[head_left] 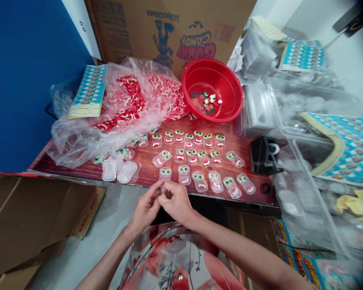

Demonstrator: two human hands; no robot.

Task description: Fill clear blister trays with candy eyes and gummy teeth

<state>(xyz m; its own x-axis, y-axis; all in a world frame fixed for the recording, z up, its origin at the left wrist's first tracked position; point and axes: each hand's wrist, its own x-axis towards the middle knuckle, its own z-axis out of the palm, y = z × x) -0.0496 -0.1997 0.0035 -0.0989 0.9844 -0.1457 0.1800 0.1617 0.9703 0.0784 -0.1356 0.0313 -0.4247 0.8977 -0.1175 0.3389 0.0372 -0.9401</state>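
My left hand (147, 204) and my right hand (178, 202) meet at the front edge of the table, fingers closed and fingertips together. Whatever lies between them, if anything, is hidden. Just beyond the fingertips is a small clear plastic tray (165, 174) with green candy eyes, its lower part covered by my hands. Several similar trays, such as one with red-and-white candy lips (215, 182), lie in rough rows on the wooden-look table (148, 159). Blank clear trays (127, 172) are piled to the left.
An open plastic bag of red-and-white candies (130, 96) lies at the back left, label sheets (89, 90) on it. Behind the rows stands a red basin (213, 114) holding a few candy eyes. A black tape dispenser (261, 155) and clear bins (311, 201) flank the right side.
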